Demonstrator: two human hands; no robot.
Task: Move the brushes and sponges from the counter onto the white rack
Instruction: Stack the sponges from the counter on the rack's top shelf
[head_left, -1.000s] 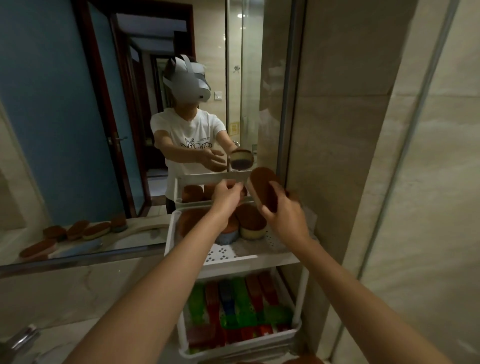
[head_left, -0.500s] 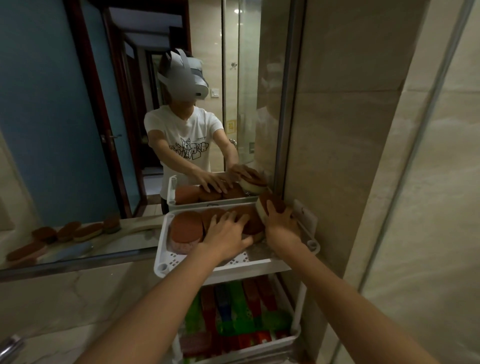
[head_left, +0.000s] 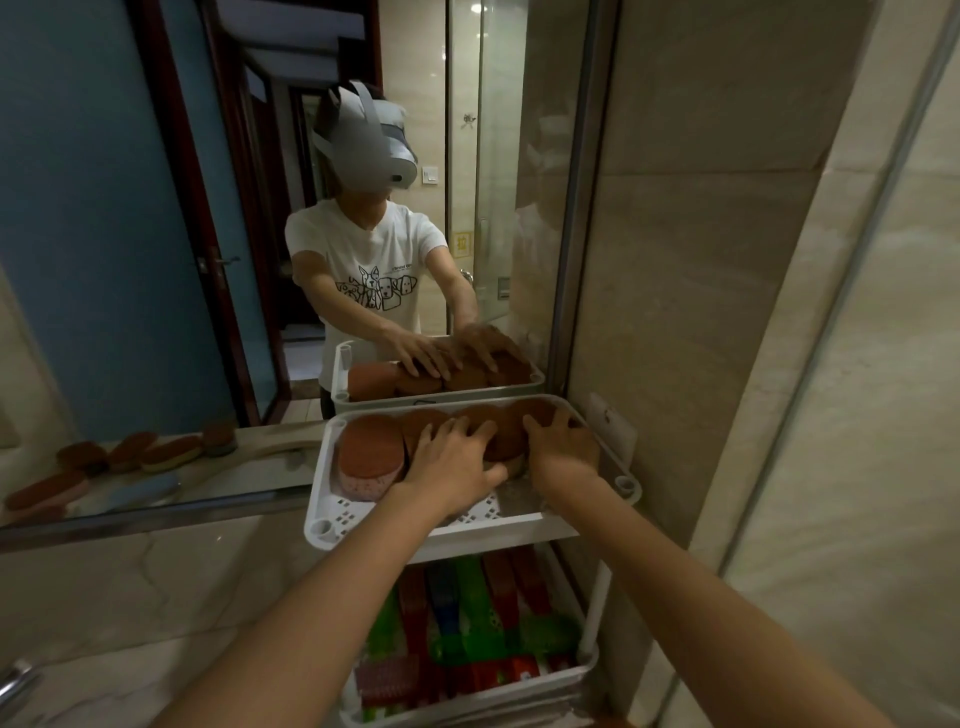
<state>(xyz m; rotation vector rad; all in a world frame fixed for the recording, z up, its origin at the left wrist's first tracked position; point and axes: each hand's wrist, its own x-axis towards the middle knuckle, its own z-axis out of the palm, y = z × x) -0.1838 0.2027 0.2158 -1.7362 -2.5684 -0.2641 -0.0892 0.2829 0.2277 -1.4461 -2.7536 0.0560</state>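
Note:
The white rack (head_left: 332, 512) stands against the mirror, and its top tray holds several round brown-topped sponges. The leftmost sponge (head_left: 370, 452) lies free, with a pink base. My left hand (head_left: 453, 460) rests flat with spread fingers on the sponges in the middle of the tray. My right hand (head_left: 561, 448) presses with spread fingers on the rightmost sponge (head_left: 535, 413) near the tray's right rim. The lower tray (head_left: 582, 670) holds several green, red and blue brushes (head_left: 478, 623).
A mirror (head_left: 156, 260) behind the rack reflects a person and sponges on the counter at the left. The marble counter (head_left: 130, 597) runs to the left, with a metal tap (head_left: 15, 680) at the bottom left. A tiled wall (head_left: 727, 312) closes the right side.
My right hand carried a brown sponge down from above the rack into the tray's right end. My left hand came down onto the middle sponges. Both hands now lie flat.

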